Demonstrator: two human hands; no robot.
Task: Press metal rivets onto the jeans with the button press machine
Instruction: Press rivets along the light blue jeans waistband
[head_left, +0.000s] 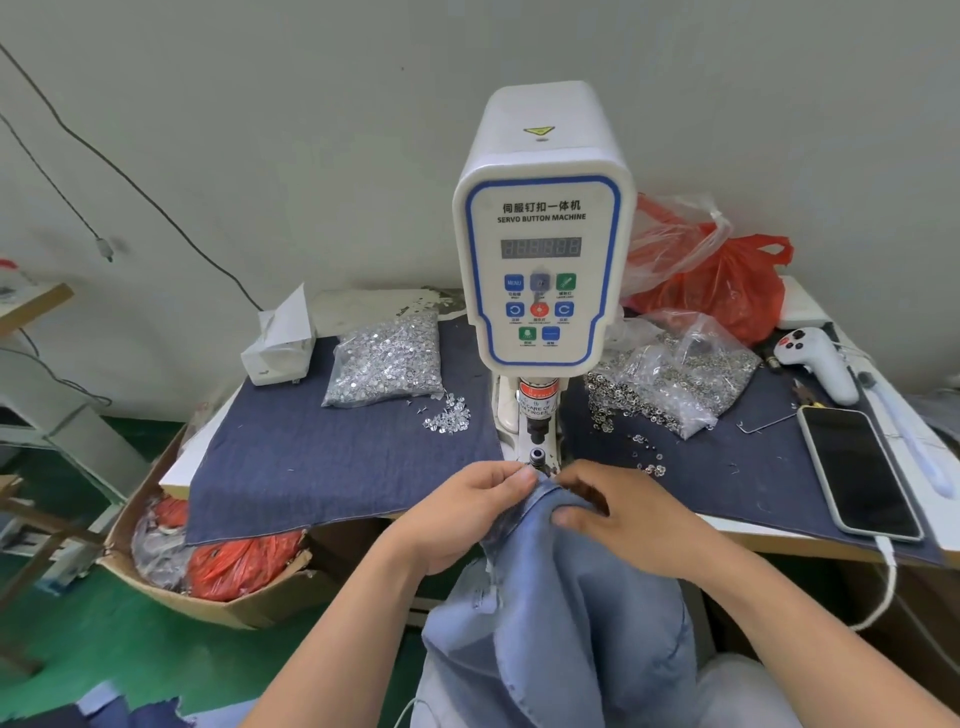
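A white servo button machine (543, 249) stands at the middle of the table, its lower die (536, 457) just beyond my fingers. Light blue jeans (561, 597) hang from the table edge down to my lap. My left hand (467, 512) pinches the top edge of the jeans just in front of the die. My right hand (618, 512) grips the same bunched edge from the right, thumb on the cloth. A bag of silver rivet pins (387, 358) lies to the left of the machine. A bag of rivet caps (670, 382) lies to the right.
Dark denim cloth (322, 462) covers the table. A phone (857, 470) on a charging cable lies at the right, a white handheld tool (818, 364) and red plastic bags (727, 286) behind it. A tissue box (278, 348) sits back left. A cardboard box (218, 571) stands on the floor.
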